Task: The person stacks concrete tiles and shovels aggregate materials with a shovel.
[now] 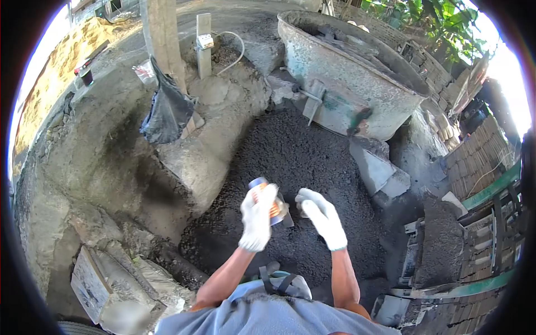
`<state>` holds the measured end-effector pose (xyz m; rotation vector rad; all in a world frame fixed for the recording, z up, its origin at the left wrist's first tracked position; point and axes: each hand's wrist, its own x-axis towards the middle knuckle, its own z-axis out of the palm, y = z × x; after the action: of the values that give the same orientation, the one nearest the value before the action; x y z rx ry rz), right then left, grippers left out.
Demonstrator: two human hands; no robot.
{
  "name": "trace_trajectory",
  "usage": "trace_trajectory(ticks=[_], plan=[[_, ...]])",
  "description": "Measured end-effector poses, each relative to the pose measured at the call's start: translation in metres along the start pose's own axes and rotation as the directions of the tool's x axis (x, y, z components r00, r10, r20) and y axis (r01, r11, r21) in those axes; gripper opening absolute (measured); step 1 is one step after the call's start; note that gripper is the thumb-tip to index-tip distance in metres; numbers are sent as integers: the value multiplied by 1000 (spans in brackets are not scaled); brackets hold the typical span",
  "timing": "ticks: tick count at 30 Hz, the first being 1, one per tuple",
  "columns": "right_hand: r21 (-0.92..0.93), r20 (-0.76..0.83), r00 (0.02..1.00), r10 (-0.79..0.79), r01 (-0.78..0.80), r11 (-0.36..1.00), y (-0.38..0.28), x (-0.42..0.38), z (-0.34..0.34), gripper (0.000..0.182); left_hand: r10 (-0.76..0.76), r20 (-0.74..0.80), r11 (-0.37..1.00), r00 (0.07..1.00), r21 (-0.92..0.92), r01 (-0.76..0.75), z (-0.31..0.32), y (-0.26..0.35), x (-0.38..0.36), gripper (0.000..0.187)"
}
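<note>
An orange and blue container is gripped by the left hand, at 9 o'clock from the right hand, whose grip cannot be made out. Holding seems to be the step being done above the dark grit; for the next move, a steady left grip seems needed

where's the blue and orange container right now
The blue and orange container is just below the middle of the head view, held in the gloved left hand, with the right hand to its right.
</note>
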<state>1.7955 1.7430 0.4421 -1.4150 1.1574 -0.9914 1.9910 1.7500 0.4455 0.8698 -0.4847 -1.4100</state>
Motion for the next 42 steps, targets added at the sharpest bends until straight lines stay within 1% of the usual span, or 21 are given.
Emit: trace_trajectory(ticks=[1, 2, 4, 5, 6, 8, 9, 10, 11, 12, 14, 16, 18, 20, 22, 25, 26, 29, 34, 38, 42], plan=[[98, -34, 999, -21, 25, 995, -10, -9, -8, 58, -9, 34, 1000, 999, 14, 9, 23, -15, 10, 22], [-9, -76, 985, -153, 152, 988, -16, -14, -14, 57, -15, 68, 999, 998, 31, 13, 43, -28, 20, 23], [-497, -176, 982, -63, -34, 867, -52, -18, -26, 55, 12, 280, 970, 960, 231, -79, 70, -44, 35, 26], [-533, -210, 964, -165, 29, 846, -37, -12, -42, 54, 52, 441, 964, 896, 212, -160, 75, -60, 46, 29], [-570, -238, 934, -265, 87, 817, -19, -9, -62, 54, 39, 502, 916, 864, 329, -232, 78, -67, 57, 26], [-567, -268, 944, -192, 7, 824, -23, -8, -90, 48, -180, 628, 797, 757, 544, -261, 71, -59, 78, 22], [-696, -280, 930, -238, -26, 718, -17, -5, -104, 50, -249, 655, 891, 714, 444, -97, 59, -66, 98, 33], [-730, -336, 929, -153, -154, 666, -33, -5, -104, 49, -138, 676, 888, 724, 408, -212, 51, -55, 117, 27], [-823, -309, 924, -224, -142, 551, -30, -3, -114, 50, -110, 640, 887, 761, 408, -215, 44, -34, 144, 25], [-822, -406, 902, -145, -291, 490, -45, 2, -105, 47, -85, 604, 888, 793, 407, -215, 36, -10, 175, 23], [-876, -456, 878, -149, -412, 252, -33, 10, -109, 40, -21, 411, 931, 911, 341, -132, 22, 34, 252, 24], [-878, -465, 863, -197, -420, 230, -30, 25, -104, 35, 79, 179, 963, 981, 239, -121, 5, 73, 353, 25], [-802, -568, 800, -194, -484, 351, -29, 45, -93, 30, 228, -34, 957, 973, 193, -217, -8, 118, 443, 26], [-750, -634, 758, -154, -554, 361, -37, 65, -81, 29, 259, -116, 960, 959, 136, -243, -31, 157, 531, 26], [-709, -671, 733, -116, -587, 390, -40, 80, -75, 28, 277, -39, 958, 960, 81, -273, -53, 189, 604, 28], [-675, -710, 700, -78, -645, 358, -42, 100, -70, 29, 314, -118, 947, 942, 105, -303, -48, 231, 663, 31], [-668, -720, 691, -68, -664, 335, -43, 107, -68, 29, 309, -222, 951, 925, 95, -295, -33, 242, 660, 30], [-662, -725, 686, -63, -668, 340, -50, 128, -56, 29, 271, -149, 960, 951, -25, -277, -47, 244, 718, 35], [-677, -726, 687, -38, -703, 218, -46, 156, -49, 32, 215, -166, 969, 962, -87, -231, -36, 257, 745, 35], [-688, -719, 692, -66, -696, 204, -46, 175, -42, 31, 184, -77, 959, 980, -204, -196, -48, 251, 757, 31], [-656, -744, 668, -27, -723, 217, -45, 179, -41, 32, 169, -88, 961, 982, -206, -184, -54, 252, 765, 30]])
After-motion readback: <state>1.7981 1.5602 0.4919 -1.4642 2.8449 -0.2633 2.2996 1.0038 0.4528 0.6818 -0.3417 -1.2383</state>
